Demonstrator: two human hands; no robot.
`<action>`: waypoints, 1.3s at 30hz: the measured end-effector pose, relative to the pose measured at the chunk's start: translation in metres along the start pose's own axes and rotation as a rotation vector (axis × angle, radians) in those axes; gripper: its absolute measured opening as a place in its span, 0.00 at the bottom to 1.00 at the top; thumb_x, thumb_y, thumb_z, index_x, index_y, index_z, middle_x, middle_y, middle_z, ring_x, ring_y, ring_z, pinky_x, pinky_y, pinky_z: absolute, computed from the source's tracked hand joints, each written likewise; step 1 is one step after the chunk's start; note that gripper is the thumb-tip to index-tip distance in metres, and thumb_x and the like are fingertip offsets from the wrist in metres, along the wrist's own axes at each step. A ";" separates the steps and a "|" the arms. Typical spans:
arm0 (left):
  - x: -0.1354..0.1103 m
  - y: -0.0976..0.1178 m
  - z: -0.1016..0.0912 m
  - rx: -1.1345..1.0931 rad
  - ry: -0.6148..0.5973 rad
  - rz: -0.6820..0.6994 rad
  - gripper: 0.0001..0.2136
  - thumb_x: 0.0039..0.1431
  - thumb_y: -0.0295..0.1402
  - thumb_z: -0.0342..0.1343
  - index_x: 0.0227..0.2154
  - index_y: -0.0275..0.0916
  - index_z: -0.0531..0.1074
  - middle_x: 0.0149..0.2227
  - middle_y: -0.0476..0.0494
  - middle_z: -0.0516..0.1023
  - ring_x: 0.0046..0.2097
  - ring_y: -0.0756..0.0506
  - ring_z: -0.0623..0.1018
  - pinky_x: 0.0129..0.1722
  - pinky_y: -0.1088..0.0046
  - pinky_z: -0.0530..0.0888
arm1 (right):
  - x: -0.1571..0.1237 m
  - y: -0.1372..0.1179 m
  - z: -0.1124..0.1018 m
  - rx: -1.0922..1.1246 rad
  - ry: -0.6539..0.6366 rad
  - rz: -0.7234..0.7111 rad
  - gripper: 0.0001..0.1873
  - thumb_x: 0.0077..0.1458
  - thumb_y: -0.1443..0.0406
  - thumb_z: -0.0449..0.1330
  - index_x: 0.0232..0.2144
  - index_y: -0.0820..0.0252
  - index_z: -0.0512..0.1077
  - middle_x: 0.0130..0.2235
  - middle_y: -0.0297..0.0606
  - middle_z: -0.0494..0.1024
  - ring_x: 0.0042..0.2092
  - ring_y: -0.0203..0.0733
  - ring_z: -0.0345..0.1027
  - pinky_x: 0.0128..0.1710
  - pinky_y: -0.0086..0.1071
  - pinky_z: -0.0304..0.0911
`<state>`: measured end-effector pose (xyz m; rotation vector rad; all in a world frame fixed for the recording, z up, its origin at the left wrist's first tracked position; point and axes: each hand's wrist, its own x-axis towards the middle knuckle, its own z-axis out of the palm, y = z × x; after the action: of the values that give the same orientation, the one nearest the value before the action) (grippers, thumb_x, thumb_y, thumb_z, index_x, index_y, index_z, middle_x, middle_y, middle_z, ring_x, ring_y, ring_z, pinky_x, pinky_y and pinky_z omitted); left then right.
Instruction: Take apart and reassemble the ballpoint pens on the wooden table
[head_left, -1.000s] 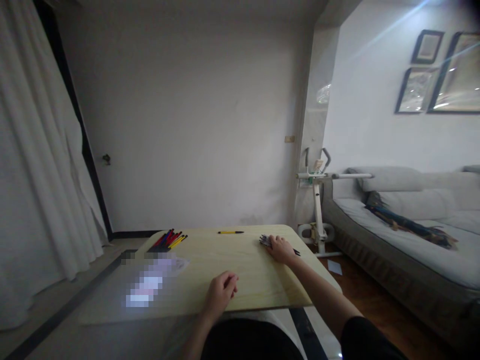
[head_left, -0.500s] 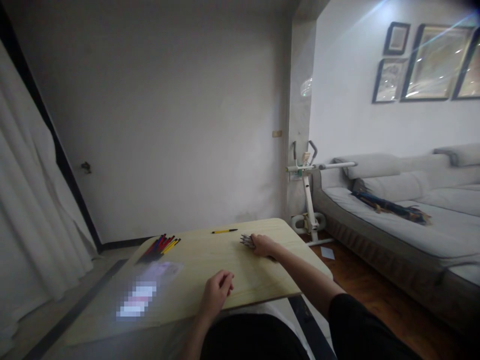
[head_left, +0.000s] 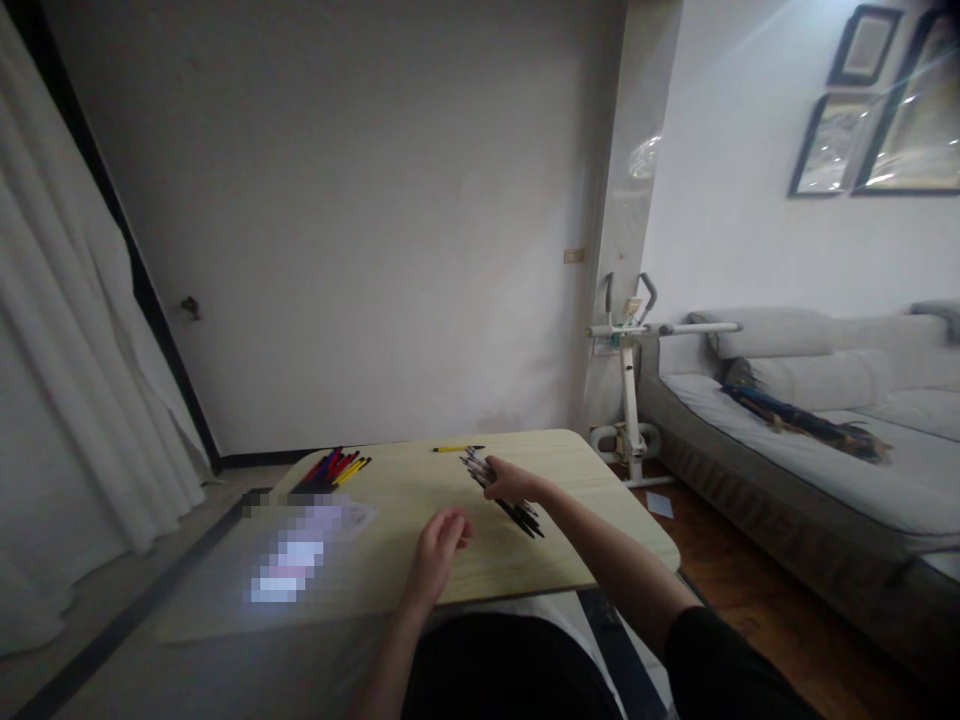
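My right hand [head_left: 511,482] is closed around a bundle of slim black-and-white pens [head_left: 521,518] low over the table [head_left: 600,520]. Their pale ends stick out past the fingers at the far left, and dark ends show below the palm. My left hand [head_left: 442,545] is near the front edge with its fingers curled together, and nothing shows in it. Beyond the right hand a single yellow pen [head_left: 456,449] with a black end lies near the back edge. At the back left lies a pile of red, blue and yellow pens [head_left: 336,468].
A blurred, glowing patch [head_left: 289,555] covers the table's left part, with a clear plastic bag [head_left: 360,520] beside it. Right of the table stand a white exercise bike [head_left: 630,390] and a grey sofa [head_left: 810,450]. A white curtain [head_left: 82,350] hangs at left.
The bundle's dark ends have come into view beneath my right hand, which has shifted slightly left and up. My view has turned a little left. The left hand stays curled near the front edge.
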<state>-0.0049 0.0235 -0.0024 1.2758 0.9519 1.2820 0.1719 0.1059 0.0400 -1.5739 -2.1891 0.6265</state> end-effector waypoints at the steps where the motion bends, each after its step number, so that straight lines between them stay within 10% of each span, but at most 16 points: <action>1: 0.003 0.000 0.002 -0.099 0.016 -0.029 0.16 0.46 0.38 0.56 0.37 0.35 0.67 0.33 0.40 0.73 0.36 0.45 0.74 0.34 0.72 0.69 | -0.001 -0.005 -0.001 0.056 0.014 -0.015 0.20 0.39 0.65 0.55 0.39 0.62 0.60 0.31 0.35 0.70 0.29 0.36 0.64 0.23 0.25 0.57; 11: 0.008 0.005 0.025 -0.855 0.074 -0.379 0.11 0.50 0.38 0.51 0.34 0.36 0.65 0.34 0.39 0.73 0.39 0.42 0.74 0.38 0.64 0.70 | 0.005 -0.054 0.019 1.238 0.432 -0.074 0.15 0.38 0.67 0.53 0.33 0.58 0.57 0.22 0.28 0.65 0.22 0.33 0.60 0.20 0.24 0.56; 19: 0.015 0.004 0.034 -0.994 0.208 -0.376 0.12 0.53 0.34 0.44 0.31 0.31 0.68 0.29 0.37 0.73 0.32 0.45 0.75 0.33 0.68 0.72 | -0.001 -0.055 0.040 1.194 0.679 -0.072 0.16 0.36 0.68 0.55 0.33 0.57 0.60 0.24 0.27 0.66 0.23 0.32 0.60 0.20 0.24 0.57; 39: 0.027 0.000 0.039 -1.009 0.236 -0.338 0.12 0.48 0.23 0.43 0.32 0.29 0.70 0.29 0.38 0.74 0.30 0.46 0.75 0.28 0.74 0.72 | -0.028 -0.076 0.051 1.061 0.660 -0.138 0.20 0.35 0.66 0.61 0.34 0.57 0.61 0.27 0.28 0.66 0.27 0.33 0.60 0.27 0.27 0.58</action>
<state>0.0365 0.0448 0.0063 0.1779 0.4974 1.3674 0.0935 0.0514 0.0380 -0.8481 -1.1150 0.8551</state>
